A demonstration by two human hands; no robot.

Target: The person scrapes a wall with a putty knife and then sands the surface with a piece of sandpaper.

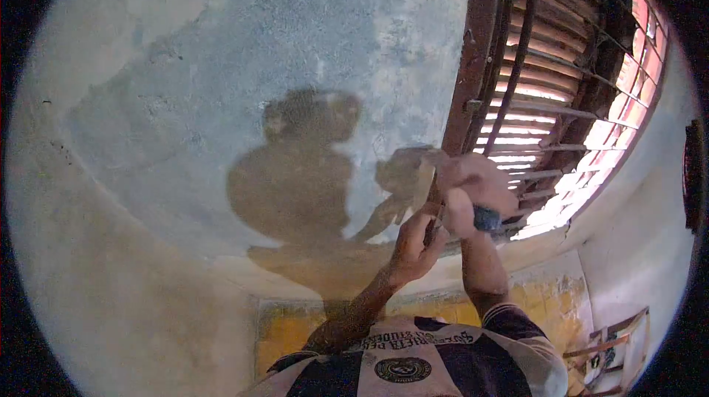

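Note:
My left hand (415,251) is raised at the lower end of the dark red window frame (467,79), its fingers closed around a narrow brownish piece mostly hidden by the hand. Right above and beside it, my right hand (476,183) is smeared by motion and looks closed. A dark, blocky thing (487,218) shows at the lower side of that hand; what it is I cannot tell. Both hands are close together where the frame meets the bluish plaster wall (310,35).
Slatted shutters (546,50) and metal bars (569,113) fill the window at right, with bright light behind. Below run a ledge and a worn yellow wall band (292,327). A wooden rack (609,349) stands at lower right. My shadow falls across the wall.

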